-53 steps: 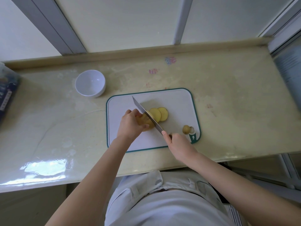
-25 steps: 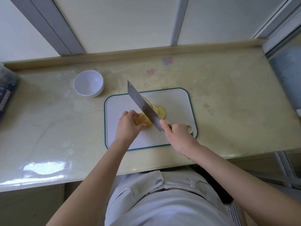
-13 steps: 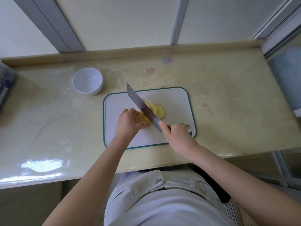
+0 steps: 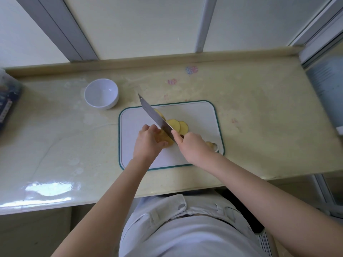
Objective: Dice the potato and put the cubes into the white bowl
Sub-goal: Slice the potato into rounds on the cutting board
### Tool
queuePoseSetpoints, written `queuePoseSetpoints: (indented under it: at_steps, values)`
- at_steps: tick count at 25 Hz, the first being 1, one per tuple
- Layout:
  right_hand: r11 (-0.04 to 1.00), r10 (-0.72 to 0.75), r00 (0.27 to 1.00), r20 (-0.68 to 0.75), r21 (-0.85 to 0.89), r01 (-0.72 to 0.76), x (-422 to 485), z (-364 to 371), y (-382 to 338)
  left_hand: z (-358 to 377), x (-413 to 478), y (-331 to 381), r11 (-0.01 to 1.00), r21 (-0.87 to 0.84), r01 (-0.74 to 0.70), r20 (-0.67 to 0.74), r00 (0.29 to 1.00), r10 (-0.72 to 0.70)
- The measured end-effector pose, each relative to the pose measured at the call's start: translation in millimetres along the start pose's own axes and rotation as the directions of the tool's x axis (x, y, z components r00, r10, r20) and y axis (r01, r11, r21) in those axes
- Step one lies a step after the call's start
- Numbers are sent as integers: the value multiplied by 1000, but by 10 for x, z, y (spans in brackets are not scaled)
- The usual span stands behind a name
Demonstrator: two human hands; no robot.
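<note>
Head view: a white cutting board (image 4: 200,115) with a green edge lies on the pale yellow worktop (image 4: 259,127). The potato (image 4: 165,139) sits near the middle of the board. The left hand (image 4: 148,143) holds it down, with fingers curled over its top and the thumb against its near side. The right hand (image 4: 193,147) is closed around the knife (image 4: 156,117). Its handle is hidden inside the hand, and the first finger lies along the back of the blade. The wide blade slants across the board, between the potato and the cut slices (image 4: 176,125). Its tip reaches the board's far edge. I cannot tell if the blade touches the potato. The round yellow slices lean on each other, just to the right of the blade. A small end piece (image 4: 210,144) of potato lies at the board's near right corner, partly hidden by the right hand. The white bowl (image 4: 111,102) stands on the worktop past the board's far left corner, apart from it, with nothing in it. A dark box (image 4: 7,104) stands far to the left of the board, at the worktop's end.
</note>
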State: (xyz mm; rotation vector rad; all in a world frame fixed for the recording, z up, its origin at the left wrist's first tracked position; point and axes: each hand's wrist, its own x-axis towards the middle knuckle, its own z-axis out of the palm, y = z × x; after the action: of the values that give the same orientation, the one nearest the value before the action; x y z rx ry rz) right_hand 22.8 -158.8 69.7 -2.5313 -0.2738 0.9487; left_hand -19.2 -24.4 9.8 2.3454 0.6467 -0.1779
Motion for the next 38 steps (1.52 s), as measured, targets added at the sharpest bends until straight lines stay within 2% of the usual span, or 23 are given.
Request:
queuePoseSetpoints:
  at_steps: [6,11,14,17,28,38]
  values:
    - [998,-61,994,89,9,60,76,-38,-73,-24,-14,-1,1000,-23,17,-10,1000,-17]
    - [997,-5,997,83,-80,11,-123,16,156,-56,31,-27,997,-65,35,-6,999,-35]
    - [999,43,995,90,29,-45,-244,12,291,-68,36,-26,997,-75,30,3,1000,-30]
    - [997,42,998,53,59,-45,-250,69,282,-61,43,-30,996,-81,39,5,999,-38]
    - [996,48,998,34,76,-50,0,254,218,-50,13,-36,996,-80,31,-5,999,-32]
    - [997,51,998,46,54,-54,-172,233,397,-73,54,-74,995,-99,30,11,1000,-29]
